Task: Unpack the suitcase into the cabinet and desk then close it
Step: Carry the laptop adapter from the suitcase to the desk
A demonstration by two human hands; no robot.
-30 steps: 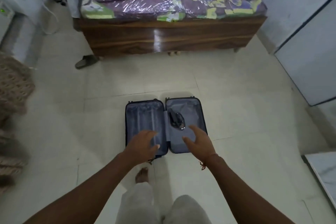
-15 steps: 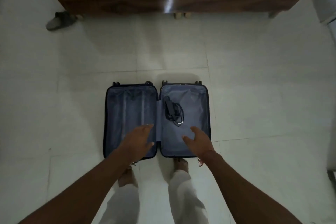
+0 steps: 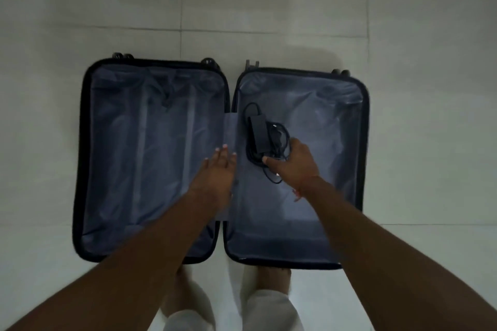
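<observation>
A dark suitcase (image 3: 80, 158) lies flat and wide open on the floor, both halves lined in blue-grey fabric. A black power adapter with its coiled cable (image 3: 259, 133) lies in the right half near the hinge. My right hand (image 3: 293, 162) is on the cable bundle, thumb and fingers curled round its near end. My left hand (image 3: 217, 172) hovers with straight fingers over the hinge strip, holding nothing. The left half of the suitcase holds no objects.
Pale floor tiles (image 3: 269, 8) surround the suitcase on all sides. My bare feet and light trouser legs (image 3: 269, 309) stand right at the suitcase's near edge. The suitcase wheels (image 3: 122, 56) point away from me.
The camera has dropped much closer to the suitcase; the bed has left the view. My right hand reached forward and took hold of the adapter's cable. My left hand moved toward the hinge.
</observation>
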